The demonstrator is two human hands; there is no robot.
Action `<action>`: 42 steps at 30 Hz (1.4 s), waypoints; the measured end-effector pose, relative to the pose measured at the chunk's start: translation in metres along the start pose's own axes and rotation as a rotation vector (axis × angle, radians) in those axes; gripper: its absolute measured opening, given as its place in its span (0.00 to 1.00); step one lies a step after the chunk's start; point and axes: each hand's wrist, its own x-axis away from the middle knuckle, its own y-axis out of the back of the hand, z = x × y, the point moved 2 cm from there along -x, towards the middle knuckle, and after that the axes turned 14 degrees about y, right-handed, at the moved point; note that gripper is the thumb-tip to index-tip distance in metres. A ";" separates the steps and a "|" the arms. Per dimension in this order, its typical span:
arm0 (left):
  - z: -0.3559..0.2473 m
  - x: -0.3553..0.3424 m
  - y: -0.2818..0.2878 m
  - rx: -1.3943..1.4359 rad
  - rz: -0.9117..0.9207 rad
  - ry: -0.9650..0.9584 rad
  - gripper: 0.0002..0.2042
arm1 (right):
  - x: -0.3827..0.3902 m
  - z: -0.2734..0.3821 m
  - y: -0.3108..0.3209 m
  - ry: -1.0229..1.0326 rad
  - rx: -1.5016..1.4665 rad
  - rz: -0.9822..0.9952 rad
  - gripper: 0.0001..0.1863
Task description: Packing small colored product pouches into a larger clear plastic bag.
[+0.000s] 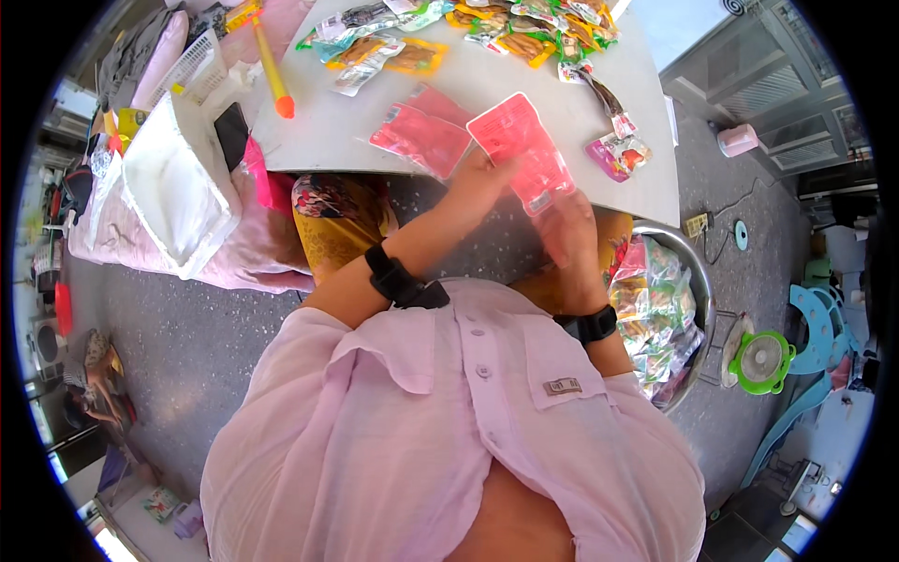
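Observation:
A flat pink-red plastic pouch point(521, 140) is held up over the table's near edge, tilted. My left hand point(485, 180) is closed on its left side, thumb lying over the front. At the pouch's lower end is my right hand point(569, 228), slightly blurred, its fingers pinched on that end. Whatever the pouch contains, if anything, cannot be made out. Left of it, more flat pink pouches point(423, 137) lie overlapping on the white table point(318, 122). Beyond them, at the far side, sits a heap of small snack packets point(534, 33) in orange, green and clear wrappers.
A purple packet point(618, 155) lies near the table's right edge. On my right, a metal basin point(704, 281) holds many packets. To my left are a white foam box point(178, 187) on pink cloth and an orange-tipped yellow stick point(272, 75). A green fan point(763, 362) stands farther right.

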 end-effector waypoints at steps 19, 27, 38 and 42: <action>0.000 -0.002 0.050 -1.442 -0.530 -0.379 0.05 | 0.000 0.013 0.020 -0.150 0.270 -0.003 0.07; -0.006 0.009 0.038 -1.459 -0.495 -0.501 0.03 | -0.011 0.002 0.023 -0.281 0.243 0.060 0.09; -0.001 0.017 0.029 -1.520 -0.365 -0.804 0.03 | -0.042 -0.041 -0.005 0.001 0.452 0.319 0.09; 0.001 0.021 0.030 -1.516 -0.362 -0.836 0.04 | -0.042 -0.049 -0.009 0.048 0.873 0.352 0.07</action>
